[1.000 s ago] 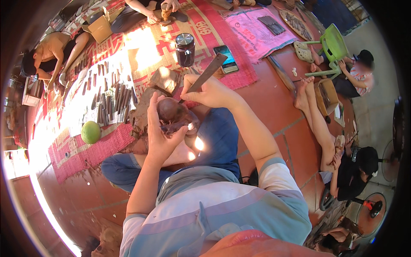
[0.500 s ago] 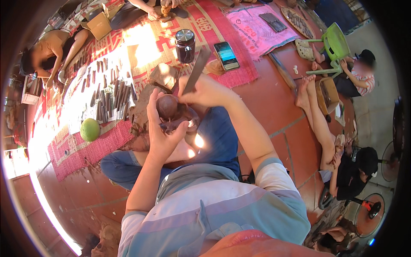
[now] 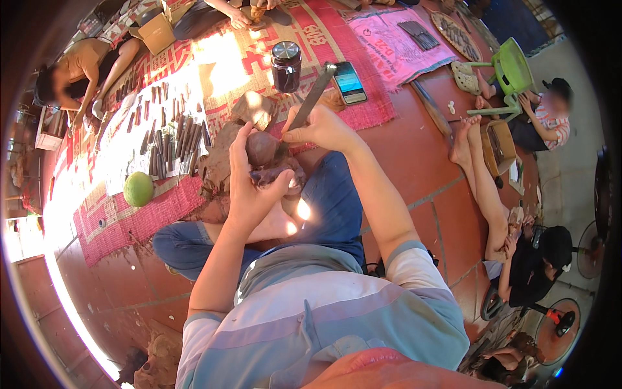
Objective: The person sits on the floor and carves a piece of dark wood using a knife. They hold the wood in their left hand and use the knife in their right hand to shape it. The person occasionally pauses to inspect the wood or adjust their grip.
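Observation:
Over my crossed legs, a brown carved wooden figure (image 3: 262,149) with a smooth rounded top rests against my left hand (image 3: 249,194). The fingers run up its left side and the thumb is spread toward its lower part. My right hand (image 3: 324,133) is closed round a long flat carving tool (image 3: 312,98), which slants up and to the right. The tool's lower end is hidden by the fingers close to the rounded top. Just beyond the figure sits a rough wooden block (image 3: 256,111).
A dark jar with a metal lid (image 3: 286,67) and a phone (image 3: 350,83) stand and lie on the red patterned mat (image 3: 243,40). Several carving tools (image 3: 175,142) lie to the left, near a green round fruit (image 3: 138,188). Other people sit around; a green chair (image 3: 512,65) is at right.
My right hand has shifted slightly right, and the tool leans further over to the right. My left hand stays at the carved figure. The whole view has shifted a little.

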Demonstrator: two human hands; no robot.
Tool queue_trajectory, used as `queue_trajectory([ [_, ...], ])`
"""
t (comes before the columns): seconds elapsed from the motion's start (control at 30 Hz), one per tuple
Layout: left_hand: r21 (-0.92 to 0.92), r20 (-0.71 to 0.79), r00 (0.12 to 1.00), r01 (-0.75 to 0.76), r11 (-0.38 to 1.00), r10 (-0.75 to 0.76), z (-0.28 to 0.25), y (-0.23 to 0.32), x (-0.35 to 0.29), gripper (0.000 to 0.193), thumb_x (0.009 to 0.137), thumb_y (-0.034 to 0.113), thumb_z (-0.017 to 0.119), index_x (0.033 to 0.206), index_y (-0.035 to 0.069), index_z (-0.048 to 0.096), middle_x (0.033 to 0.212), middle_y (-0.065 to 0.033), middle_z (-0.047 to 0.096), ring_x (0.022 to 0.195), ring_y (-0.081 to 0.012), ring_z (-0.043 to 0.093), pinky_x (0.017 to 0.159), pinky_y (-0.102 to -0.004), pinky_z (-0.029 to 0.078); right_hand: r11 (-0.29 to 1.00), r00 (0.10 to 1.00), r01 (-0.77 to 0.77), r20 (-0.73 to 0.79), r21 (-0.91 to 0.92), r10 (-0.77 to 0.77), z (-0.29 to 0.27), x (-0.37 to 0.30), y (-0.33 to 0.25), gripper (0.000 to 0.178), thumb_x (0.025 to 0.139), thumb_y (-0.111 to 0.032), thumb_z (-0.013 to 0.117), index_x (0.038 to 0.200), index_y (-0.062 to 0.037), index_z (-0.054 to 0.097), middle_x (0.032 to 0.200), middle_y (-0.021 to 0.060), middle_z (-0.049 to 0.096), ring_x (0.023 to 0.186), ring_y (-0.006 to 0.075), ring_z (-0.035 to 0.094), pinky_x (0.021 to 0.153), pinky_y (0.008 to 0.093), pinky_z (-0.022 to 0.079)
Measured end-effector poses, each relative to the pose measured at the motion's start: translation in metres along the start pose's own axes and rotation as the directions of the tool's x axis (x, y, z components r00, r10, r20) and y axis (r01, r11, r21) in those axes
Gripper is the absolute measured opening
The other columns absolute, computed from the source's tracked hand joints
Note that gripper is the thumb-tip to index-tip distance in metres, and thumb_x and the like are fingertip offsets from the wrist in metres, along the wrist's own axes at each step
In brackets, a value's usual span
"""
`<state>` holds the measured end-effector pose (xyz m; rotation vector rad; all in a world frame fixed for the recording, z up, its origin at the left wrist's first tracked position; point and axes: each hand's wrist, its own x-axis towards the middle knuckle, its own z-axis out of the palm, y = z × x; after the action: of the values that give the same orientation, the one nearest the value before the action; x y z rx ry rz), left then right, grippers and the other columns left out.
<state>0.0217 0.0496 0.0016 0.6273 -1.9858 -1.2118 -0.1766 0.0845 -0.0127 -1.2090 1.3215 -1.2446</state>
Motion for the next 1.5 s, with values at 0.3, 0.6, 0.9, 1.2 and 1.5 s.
queue_trajectory([
  [0.3,-0.022,0.025,0.999,0.026,0.999,-0.025,-0.009,0.001,-0.010,0.078,0.064,0.012,0.070,0.131,0.002,0.031,0.122,-0.0152,0.040,0.114,-0.0257,0.042,0.097,-0.0349,0.034,0.972,0.988,0.034,-0.157,0.232,0.003,-0.009,-0.009,-0.016,0.012,0.081,-0.005,0.062,0.087,-0.0007,0.053,0.079,0.0068,0.059,0.074,0.0194,0.065,0.068,0.0269,0.055],
  [0.6,-0.002,0.258,0.966,-0.014,1.000,0.014,-0.041,-0.005,0.016,0.083,0.063,0.023,0.071,0.134,0.005,0.033,0.127,-0.0123,0.044,0.119,-0.0236,0.041,0.100,-0.0332,0.031,0.915,0.934,0.118,-0.356,0.385,0.029,-0.001,-0.052,-0.008,0.013,0.081,0.001,0.058,0.093,0.0011,0.053,0.088,0.0109,0.060,0.081,0.0196,0.064,0.073,0.0295,0.056],
  [0.9,-0.268,0.368,0.929,0.060,0.962,0.044,-0.043,-0.015,0.010,0.088,0.064,0.028,0.072,0.136,0.001,0.028,0.137,-0.0127,0.034,0.126,-0.0227,0.034,0.104,-0.0349,0.027,0.989,0.941,0.141,-0.318,0.050,-0.118,0.037,-0.066,-0.006,0.011,0.078,-0.001,0.064,0.086,-0.0005,0.056,0.079,0.0028,0.059,0.069,0.0106,0.058,0.061,0.0231,0.047],
  [1.2,-0.312,0.398,0.917,0.117,0.943,0.018,-0.027,-0.016,0.028,0.083,0.062,0.012,0.069,0.134,0.003,0.032,0.135,-0.0116,0.037,0.126,-0.0215,0.034,0.105,-0.0330,0.025,0.909,0.966,0.090,-0.187,-0.406,-0.179,0.039,-0.042,-0.024,0.011,0.076,-0.003,0.066,0.077,-0.0026,0.055,0.074,-0.0005,0.054,0.071,0.0080,0.051,0.063,0.0234,0.041],
  [1.5,-0.288,0.399,0.914,0.050,0.956,0.072,-0.026,-0.019,0.028,0.082,0.065,0.019,0.069,0.135,0.002,0.030,0.135,-0.0111,0.036,0.125,-0.0213,0.035,0.103,-0.0331,0.027,0.990,0.966,0.076,-0.254,0.120,-0.043,-0.010,-0.021,0.017,0.014,0.079,-0.009,0.065,0.086,-0.0031,0.054,0.078,0.0021,0.057,0.074,0.0105,0.056,0.066,0.0240,0.046],
])
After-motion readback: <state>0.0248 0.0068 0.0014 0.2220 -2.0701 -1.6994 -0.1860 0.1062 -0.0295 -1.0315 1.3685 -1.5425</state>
